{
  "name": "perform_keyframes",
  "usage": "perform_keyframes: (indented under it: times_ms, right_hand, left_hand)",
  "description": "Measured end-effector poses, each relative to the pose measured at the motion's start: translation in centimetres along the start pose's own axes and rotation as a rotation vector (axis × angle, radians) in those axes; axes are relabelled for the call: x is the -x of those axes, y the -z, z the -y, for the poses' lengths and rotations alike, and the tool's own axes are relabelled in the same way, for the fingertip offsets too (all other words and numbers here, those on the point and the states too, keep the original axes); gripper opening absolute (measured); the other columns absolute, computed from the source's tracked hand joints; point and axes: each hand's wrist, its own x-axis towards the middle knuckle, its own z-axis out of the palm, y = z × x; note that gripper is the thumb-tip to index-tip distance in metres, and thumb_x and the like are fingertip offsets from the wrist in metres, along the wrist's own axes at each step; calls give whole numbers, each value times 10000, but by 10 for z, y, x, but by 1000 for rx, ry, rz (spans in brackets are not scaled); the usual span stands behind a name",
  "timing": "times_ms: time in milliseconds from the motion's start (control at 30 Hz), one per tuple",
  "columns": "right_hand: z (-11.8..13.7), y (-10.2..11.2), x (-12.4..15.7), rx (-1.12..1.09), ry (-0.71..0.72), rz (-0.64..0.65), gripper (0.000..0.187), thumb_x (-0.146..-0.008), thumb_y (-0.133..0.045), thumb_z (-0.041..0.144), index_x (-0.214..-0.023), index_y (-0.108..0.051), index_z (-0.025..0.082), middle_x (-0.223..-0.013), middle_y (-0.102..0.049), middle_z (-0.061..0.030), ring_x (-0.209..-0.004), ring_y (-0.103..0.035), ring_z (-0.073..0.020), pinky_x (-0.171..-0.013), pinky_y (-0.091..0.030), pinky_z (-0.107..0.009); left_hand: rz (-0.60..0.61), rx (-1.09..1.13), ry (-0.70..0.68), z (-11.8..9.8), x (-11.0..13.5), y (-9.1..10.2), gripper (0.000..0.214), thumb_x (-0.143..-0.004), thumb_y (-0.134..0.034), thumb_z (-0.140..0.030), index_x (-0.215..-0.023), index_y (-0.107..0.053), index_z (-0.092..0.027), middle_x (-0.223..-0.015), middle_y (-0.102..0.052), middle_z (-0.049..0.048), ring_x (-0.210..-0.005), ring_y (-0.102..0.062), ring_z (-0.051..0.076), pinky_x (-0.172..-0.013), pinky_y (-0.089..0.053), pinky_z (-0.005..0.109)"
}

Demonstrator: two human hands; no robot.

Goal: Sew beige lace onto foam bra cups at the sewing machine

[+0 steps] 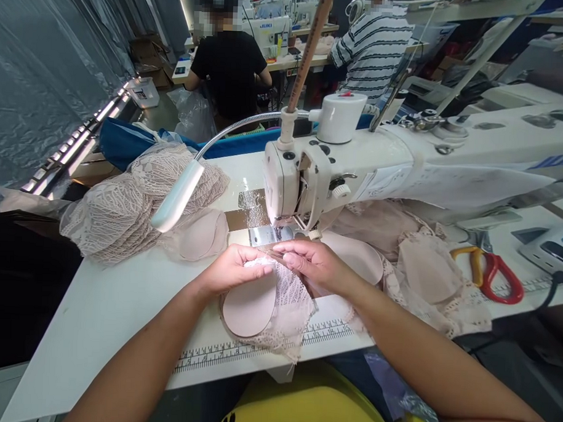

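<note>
My left hand (237,268) is closed on the upper edge of a pale pink bra cup (250,308), its thumb lying over the top. Lace fabric (290,294) spreads from the cup's right side and hangs down across the printed ruler. My right hand (314,261) pinches the lace at its upper edge, the fingertips close to those of the left hand; a thin dark sliver shows between them, too small to name. Both hands are just in front of the sewing machine's needle area (281,226), under a lit lamp (178,195).
Stacked lace cups (119,211) lie left of the machine, with a loose cup (197,236) beside them. On the right are more lace pieces (430,265) and scissors (496,277) with red and yellow handles. A white sewing machine (339,157) fills the middle. Two people sit beyond.
</note>
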Motion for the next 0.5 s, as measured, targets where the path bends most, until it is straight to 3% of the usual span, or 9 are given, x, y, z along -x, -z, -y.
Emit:
perform_keyframes:
  times_ms: [67, 200, 333, 500]
  right_hand:
    - [1, 1, 0, 0, -7, 14, 355, -898, -548, 415, -1141, -661, 182, -1071, -680, -88, -926, -621, -192, -815, -480, -329]
    - [5, 1, 1, 35, -26, 53, 338, -889, -562, 413, -1118, -674, 191, -895, -689, -52, -770, -602, -160, -702, -481, -298]
    - [6, -2, 1, 20, -8, 41, 313, -868, -592, 382, -1086, -679, 175, -922, -697, -58, -787, -612, -166, -716, -489, -305]
    - [6, -8, 0, 1, 44, 20, 254, -864, -600, 339, -1045, -694, 187, -974, -712, -56, -856, -650, -179, -765, -504, -309]
  left_hand:
    - [-25, 7, -7, 2, 0, 0, 309, -768, -730, -403, -924, -749, -137, -920, -727, 87, -819, -635, 198, -761, -487, 303]
    - [-48, 26, -25, 5, 0, 1, 311, -762, -735, -406, -914, -758, -136, -948, -734, 105, -901, -649, 243, -856, -493, 371]
    - [-48, 79, -24, 7, -1, 1, 321, -736, -756, -405, -923, -762, -143, -962, -737, 111, -957, -651, 269, -916, -484, 415]
    - [-33, 101, -7, 7, -2, -2, 282, -724, -772, -381, -873, -770, -142, -840, -730, 79, -815, -643, 213, -783, -500, 336]
